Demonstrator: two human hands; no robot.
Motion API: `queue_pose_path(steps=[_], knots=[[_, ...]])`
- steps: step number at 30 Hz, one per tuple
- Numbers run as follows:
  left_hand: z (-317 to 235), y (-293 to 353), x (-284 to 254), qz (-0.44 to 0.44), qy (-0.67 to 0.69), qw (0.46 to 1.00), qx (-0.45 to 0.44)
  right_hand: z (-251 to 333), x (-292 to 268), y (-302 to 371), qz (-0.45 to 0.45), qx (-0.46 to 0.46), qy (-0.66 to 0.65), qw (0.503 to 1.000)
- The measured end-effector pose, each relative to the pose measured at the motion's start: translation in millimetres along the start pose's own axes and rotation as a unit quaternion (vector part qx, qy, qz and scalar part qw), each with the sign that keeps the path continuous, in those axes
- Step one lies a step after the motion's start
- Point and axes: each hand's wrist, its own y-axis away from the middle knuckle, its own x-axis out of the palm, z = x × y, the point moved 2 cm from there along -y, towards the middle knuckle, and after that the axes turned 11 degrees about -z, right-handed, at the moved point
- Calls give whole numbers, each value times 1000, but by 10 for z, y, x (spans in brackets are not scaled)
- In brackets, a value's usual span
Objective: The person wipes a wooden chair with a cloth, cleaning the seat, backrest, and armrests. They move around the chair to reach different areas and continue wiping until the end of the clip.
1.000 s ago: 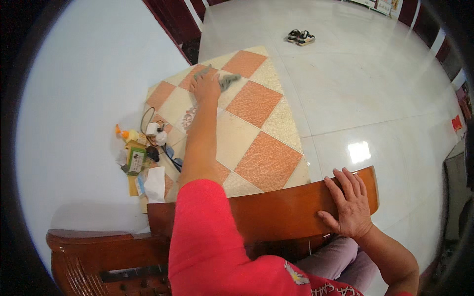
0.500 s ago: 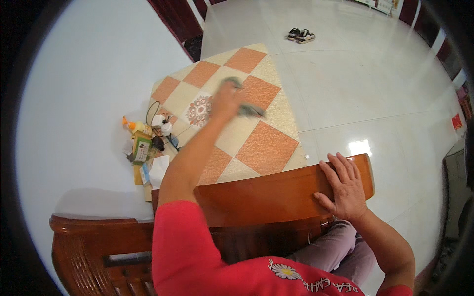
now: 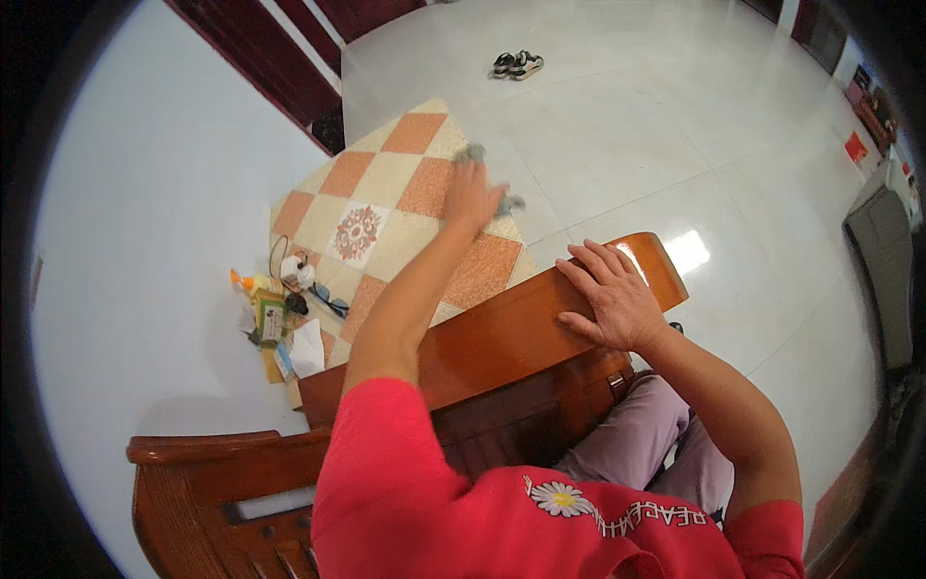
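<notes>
My left hand reaches out over the far right edge of a small table with an orange and cream checkered top. It presses on a grey-green cloth, which pokes out past the fingers on both sides; motion blurs hand and cloth, and the palm covers the middle part. On the wide, polished brown wooden armrest rests my right hand, palm down, fingers spread, holding nothing.
Along the table's wall side stand a green and yellow box, glasses, white tissue, a bottle with an orange top and a dark cable. A pair of shoes lies on the pale tiled floor.
My left hand has carried the cloth across the tabletop to its right edge. The view has turned and shifted; my right hand stays on the armrest.
</notes>
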Motion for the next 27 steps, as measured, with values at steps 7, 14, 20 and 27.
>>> queue_pose_path(steps=[7,14,20,27], knots=[[-443,837,-579,138,30,978,156,-67,-60,26,11,5,-6,1000],[667,-741,214,-19,-72,997,-5,-75,-81,-6,34,17,-55,998],[693,-1392,537,18,-111,993,31,-163,-43,15,30,37,-78,996],[823,-1257,411,9,-13,992,125,-164,-33,3,11,31,-76,997]])
